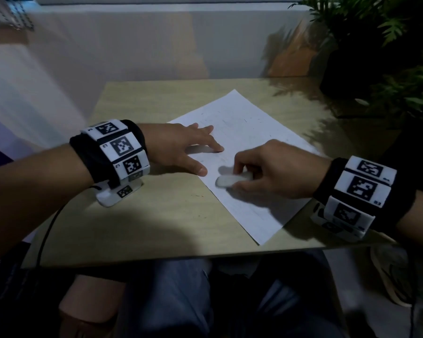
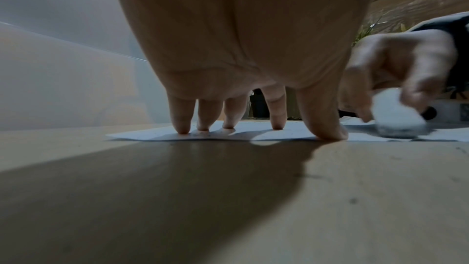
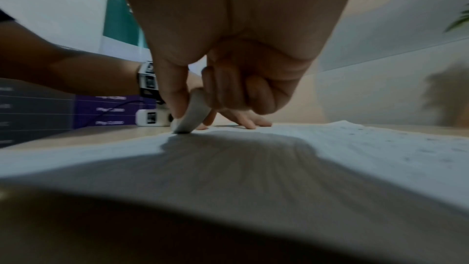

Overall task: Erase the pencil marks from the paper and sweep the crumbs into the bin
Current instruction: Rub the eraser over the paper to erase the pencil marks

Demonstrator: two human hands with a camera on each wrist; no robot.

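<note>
A: We start with the biggest thing, the light wooden table, which fills the middle of the head view. At about two o'clock on it stands a potted plant, dark and leafy, casting shadow over that corner.

B: Next we take the sheet of paper, lying askew on the table, one corner pointing to twelve o'clock and another to five o'clock. We see faint pencil marks scattered over its far half; they are too thin to read.

A: Then our hands. Our left hand comes in from nine o'clock, fingers spread and straight, their tips pressing down on the paper's left edge. The left wrist view shows all five tips touching the sheet.

B: Our right hand comes in from four o'clock. Its fingers are curled, thumb and forefinger pinching the white eraser, whose lower end touches the paper just beside our left thumb, at about five o'clock from it.

A: Smallest, we see a few dark specks on the bare table at seven o'clock from the eraser. Whether they are crumbs we cannot tell.
</note>
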